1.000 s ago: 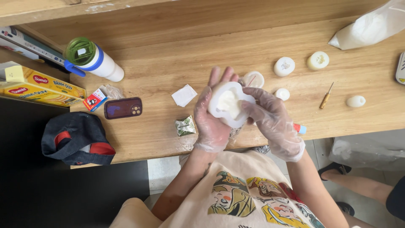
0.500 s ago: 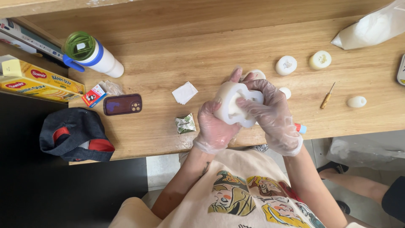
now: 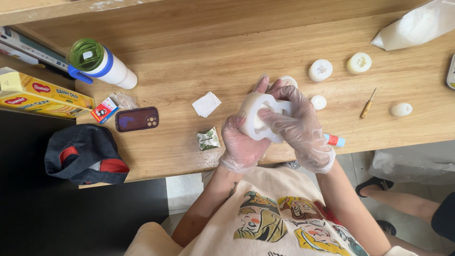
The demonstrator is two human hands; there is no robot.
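Both of my hands wear thin clear plastic gloves and hold one white, soft-looking mould-like piece point(image 3: 258, 118) above the near edge of the wooden table point(image 3: 189, 71). My left hand point(image 3: 241, 142) cups it from below and the left. My right hand point(image 3: 298, 128) wraps over its right side, fingers pressing into it. Just behind my hands lies a small white round piece point(image 3: 289, 81), partly hidden by my fingers.
White round pieces point(image 3: 320, 70), point(image 3: 359, 62), point(image 3: 318, 102), point(image 3: 401, 109) and a small wooden-handled awl point(image 3: 368, 103) lie to the right. A white bag point(image 3: 417, 26), a phone point(image 3: 137, 118), a green packet point(image 3: 207, 139), a bottle point(image 3: 102, 64) and a cap point(image 3: 85, 154) are around. Another person's feet point(image 3: 374, 186) show at the right.
The white piece has turned in my hands from facing up to lying sideways. My right hand has closed further over it. The hands have shifted slightly away from me.
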